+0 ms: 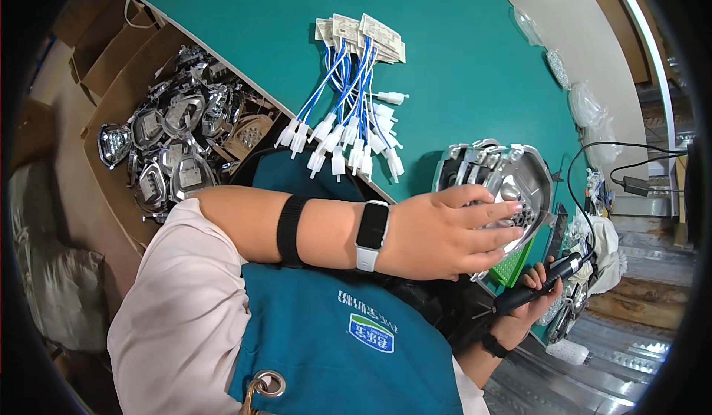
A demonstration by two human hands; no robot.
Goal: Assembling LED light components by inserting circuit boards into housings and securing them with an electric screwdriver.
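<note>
My left hand (467,229) reaches across my body to the right, its fingers spread over a stack of silver lamp housings (535,169) at the table's edge. The thumb is hidden, and no firm grip shows. Beside and below the stack, my right hand (538,292) is wrapped round a black electric screwdriver (519,295). Its thin tip points down and left, and a cord leads from its other end. Under the housings a piece of green perforated plastic (510,267) sticks out.
Flat pale pieces with blue-and-white wires and white connectors (348,129) lie bundled on the green table (460,44). A cardboard box (96,129) of silver housings stands at the left. The screwdriver's black cord (571,170) loops at the right, near clear plastic bags (593,111).
</note>
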